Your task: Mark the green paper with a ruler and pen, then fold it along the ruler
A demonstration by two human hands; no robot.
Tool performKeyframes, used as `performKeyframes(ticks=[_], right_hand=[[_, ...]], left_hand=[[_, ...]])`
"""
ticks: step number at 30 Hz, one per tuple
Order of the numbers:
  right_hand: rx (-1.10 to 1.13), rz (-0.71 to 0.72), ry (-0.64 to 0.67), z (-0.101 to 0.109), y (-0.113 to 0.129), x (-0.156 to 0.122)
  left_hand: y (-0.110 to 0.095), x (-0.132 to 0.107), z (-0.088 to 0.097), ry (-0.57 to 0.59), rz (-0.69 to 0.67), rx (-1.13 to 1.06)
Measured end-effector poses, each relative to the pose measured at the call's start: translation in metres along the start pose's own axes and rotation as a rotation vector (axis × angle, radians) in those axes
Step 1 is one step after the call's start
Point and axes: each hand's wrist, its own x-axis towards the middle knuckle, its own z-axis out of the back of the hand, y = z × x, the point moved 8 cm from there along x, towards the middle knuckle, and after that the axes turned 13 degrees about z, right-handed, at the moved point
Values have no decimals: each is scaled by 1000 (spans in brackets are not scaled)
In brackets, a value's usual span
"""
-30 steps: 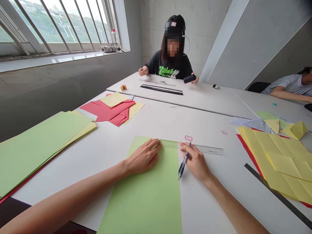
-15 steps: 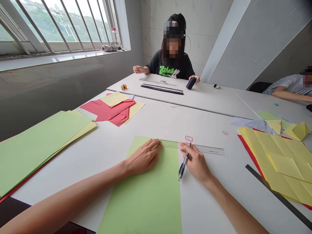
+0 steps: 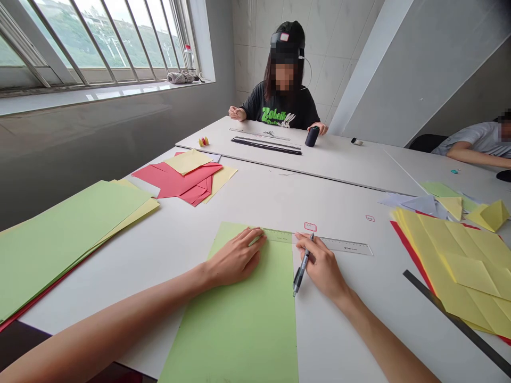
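Room: A tiled room is surrounding the work, with a barred window (image 3: 107,40) letting daylight in on the left.
Surface: A long white surface (image 3: 343,330) is carrying everything, and a second white surface (image 3: 339,159) is butting against its far edge.
Co-workers: A person in a black T-shirt (image 3: 279,109) is sitting across the far surface, one hand (image 3: 318,127) beside a dark roll (image 3: 312,136), and another person (image 3: 479,141) is leaning on the surface at the right.
Paper: A green and yellow paper stack (image 3: 67,239) is lying to the left, red and yellow sheets (image 3: 175,181) are lying beyond it, and a folded yellow stack (image 3: 451,266) is lying to the right.
Sheet: A green sheet (image 3: 235,330) is lying directly ahead, its long axis running away from the person.
Ruler: A see-through ruler (image 3: 343,246) is crossing the sheet's far part, its long axis running left to right and its right end reaching past the sheet.
Left hand: The left hand (image 3: 235,259) is resting on the sheet, its spread fingers (image 3: 255,239) pressing the ruler's left end.
Right hand: The right hand (image 3: 323,268) is just beside the sheet's right edge, its fingers (image 3: 307,252) closed around a black pen (image 3: 301,271), whose tip is at the ruler.
Nearer hand: The left hand is nearer the sheet's middle, while the right hand is nearer the ruler's right end.
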Motion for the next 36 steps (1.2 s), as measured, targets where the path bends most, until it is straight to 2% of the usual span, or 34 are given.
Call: performKeyframes(ticks=[25,36], right_hand=[[-28,11,8,-1,-1,0],[-11,12,1,-1,-1,1]], left_hand=[[1,0,-4,23,-5,43],[-6,2,3,21,-13,68]])
